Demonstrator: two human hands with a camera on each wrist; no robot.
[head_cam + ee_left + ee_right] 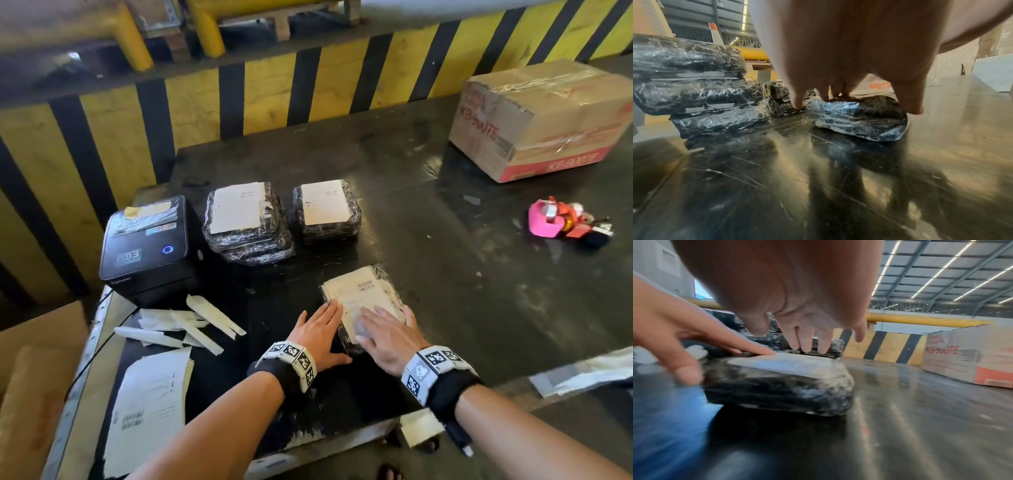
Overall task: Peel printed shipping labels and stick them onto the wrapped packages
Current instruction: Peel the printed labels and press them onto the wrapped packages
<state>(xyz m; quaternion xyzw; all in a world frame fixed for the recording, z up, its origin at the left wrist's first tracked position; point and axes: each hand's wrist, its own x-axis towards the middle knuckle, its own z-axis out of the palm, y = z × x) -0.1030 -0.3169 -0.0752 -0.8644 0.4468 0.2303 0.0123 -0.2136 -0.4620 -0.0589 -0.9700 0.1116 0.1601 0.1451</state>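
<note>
A black film-wrapped package (346, 339) (857, 123) (781, 386) lies on the dark table in front of me, with a white shipping label (363, 298) (785, 361) on its top. My left hand (320, 330) (838, 97) lies flat with straight fingers on the label's left edge. My right hand (383, 329) (809, 344) presses flat on the label's near right part, fingers spread. Behind stand a stack of labelled packages (246, 222) (698, 91) and a second labelled stack (327, 210).
A black label printer (147, 246) sits at the left. Peeled backing strips (185, 325) and printed label sheets (150, 411) lie near the table's left front. A cardboard box (544, 120) (970, 353) and a pink tape dispenser (555, 219) are at the right.
</note>
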